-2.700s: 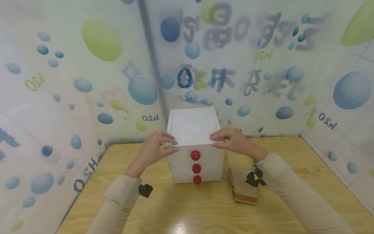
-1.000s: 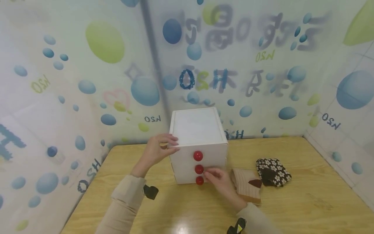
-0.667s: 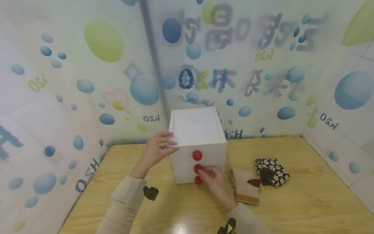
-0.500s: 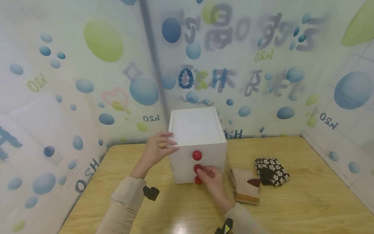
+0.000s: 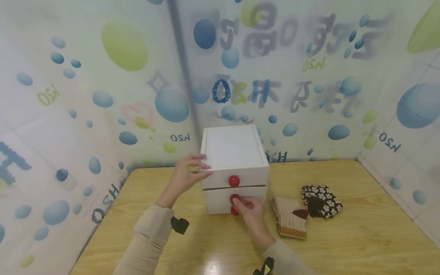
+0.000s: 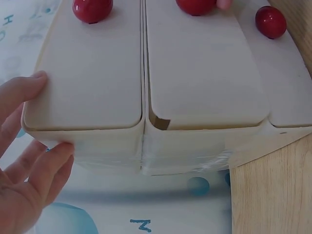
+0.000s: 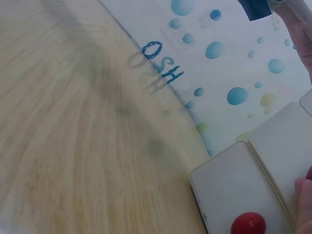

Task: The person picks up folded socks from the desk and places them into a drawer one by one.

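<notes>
A small white drawer cabinet [image 5: 234,147] with three red knobs stands at the back of the table. My left hand [image 5: 183,175] holds its upper left front corner, thumb on the front and fingers over the edge. With thumb and fingers, my right hand [image 5: 252,219] pinches the middle red knob [image 5: 234,197]. The middle drawer [image 6: 204,68] juts a little beyond the top drawer [image 6: 85,73], which sits closed. Partly behind my right hand is the bottom knob [image 5: 235,211]. In the right wrist view only fingertips [image 7: 303,195] show, at the right edge.
A folded beige ribbed sock [image 5: 290,219] with brown patches lies right of the cabinet. Beside it is a dark folded sock [image 5: 322,201] with white flowers. The wooden table [image 5: 371,214] meets a patterned wall [image 5: 292,76] behind.
My right hand has left the cabinet's top right edge, taken the middle knob and drawn the middle drawer slightly toward me. My left hand has stayed at the corner.
</notes>
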Tool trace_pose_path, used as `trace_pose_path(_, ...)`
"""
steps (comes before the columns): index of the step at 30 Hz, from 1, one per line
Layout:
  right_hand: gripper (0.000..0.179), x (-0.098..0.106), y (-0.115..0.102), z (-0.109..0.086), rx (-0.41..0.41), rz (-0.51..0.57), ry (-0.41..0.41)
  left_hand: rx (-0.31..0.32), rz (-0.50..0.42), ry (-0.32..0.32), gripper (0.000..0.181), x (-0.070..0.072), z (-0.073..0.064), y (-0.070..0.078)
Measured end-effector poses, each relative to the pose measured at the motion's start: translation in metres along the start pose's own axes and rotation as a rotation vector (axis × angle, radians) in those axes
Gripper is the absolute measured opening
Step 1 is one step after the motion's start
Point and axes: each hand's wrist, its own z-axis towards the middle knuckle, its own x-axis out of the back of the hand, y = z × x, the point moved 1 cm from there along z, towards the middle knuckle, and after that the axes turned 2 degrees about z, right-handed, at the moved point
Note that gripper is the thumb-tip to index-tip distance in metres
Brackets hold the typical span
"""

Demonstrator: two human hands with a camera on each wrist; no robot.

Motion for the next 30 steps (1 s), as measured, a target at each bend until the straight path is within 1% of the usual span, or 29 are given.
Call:
trace_pose_path(2, 0.048, 0.0, -0.006, -0.007, 0.009, 0.004, -0.019, -0.005, -0.01, 0.008, 0.013, 0.0, 0.0, -0.001)
trace_pose_path(7, 0.037, -0.004, -0.038, -0.035, 0.054, -0.005, -0.058, -0.016, -0.037, 0.027, 0.014, -0.001, 0.001, -0.003)
trace_pose_path(10, 0.034, -0.007, -0.052, -0.049, 0.047, 0.016, -0.063, -0.015, -0.048, 0.029, 0.015, -0.001, 0.0, -0.003)
trace_pose_path(13, 0.035, -0.005, -0.055, -0.057, 0.026, 0.034, -0.069, -0.013, -0.05, 0.028, 0.015, -0.001, 0.0, -0.002)
trace_pose_path(14, 0.036, -0.004, -0.054, -0.059, 0.004, 0.029, -0.061, -0.012, -0.049, 0.026, 0.014, -0.001, 0.0, -0.002)
trace_pose_path(16, 0.035, 0.0, -0.051, -0.062, 0.003, 0.023, -0.075, -0.007, -0.042, 0.02, 0.013, -0.002, 0.0, -0.001)
trace_pose_path(17, 0.035, 0.001, -0.049, -0.063, -0.007, 0.006, -0.075, -0.005, -0.034, 0.016, 0.013, -0.002, 0.0, -0.001)
trace_pose_path(20, 0.034, 0.003, -0.053, -0.071, -0.042, -0.036, -0.06, -0.002, -0.017, 0.012, 0.013, -0.002, 0.001, -0.001)
trace_pose_path(21, 0.036, 0.002, -0.057, -0.074, -0.048, -0.046, -0.058, -0.006, -0.013, 0.013, 0.013, -0.002, 0.001, -0.001)
trace_pose_path(24, 0.037, 0.002, -0.067, -0.084, -0.102, -0.101, -0.042, -0.01, -0.018, 0.021, 0.013, -0.002, 0.001, -0.002)
trace_pose_path(28, 0.038, 0.006, -0.072, -0.095, -0.138, -0.144, -0.067, -0.009, -0.03, 0.026, 0.013, -0.002, 0.001, -0.001)
trace_pose_path(30, 0.036, 0.008, -0.072, -0.1, -0.153, -0.129, -0.081, -0.005, -0.026, 0.025, 0.013, -0.002, 0.001, -0.001)
